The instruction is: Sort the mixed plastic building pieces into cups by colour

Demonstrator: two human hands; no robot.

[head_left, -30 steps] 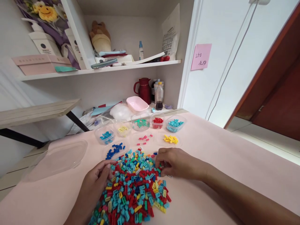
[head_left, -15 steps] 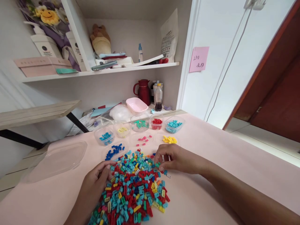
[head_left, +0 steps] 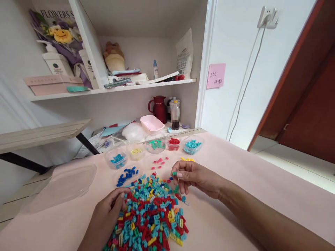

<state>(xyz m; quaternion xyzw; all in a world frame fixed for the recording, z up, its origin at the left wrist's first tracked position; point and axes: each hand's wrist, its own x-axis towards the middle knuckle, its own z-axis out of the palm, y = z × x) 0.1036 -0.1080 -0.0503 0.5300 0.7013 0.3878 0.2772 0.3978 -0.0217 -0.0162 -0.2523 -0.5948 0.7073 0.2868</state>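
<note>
A heap of small toy building bricks in red, turquoise, yellow, green and blue lies before me. My right hand is raised just over its right edge, a green brick pinched between thumb and forefinger. Below that hand, a few loose bricks lie beside the heap. My left hand rests against the heap's left side, its fingers loosely bent and the thumb a little apart from the forefinger; no brick shows in it, though the inner fingers are partly hidden. Beyond the heap, a clear tub contains green bricks.
Several clear containers stand behind the heap, among them tubs of red bricks and turquoise bricks. Dark blue bricks lie in a shallow lid. A clear lid lies at left. A pink basin and a bottle stand farther back.
My right hand has lifted slightly and turned, bringing the pinched green brick up off the heap's edge. My left hand stays by the heap. The view has tipped up a little.
</note>
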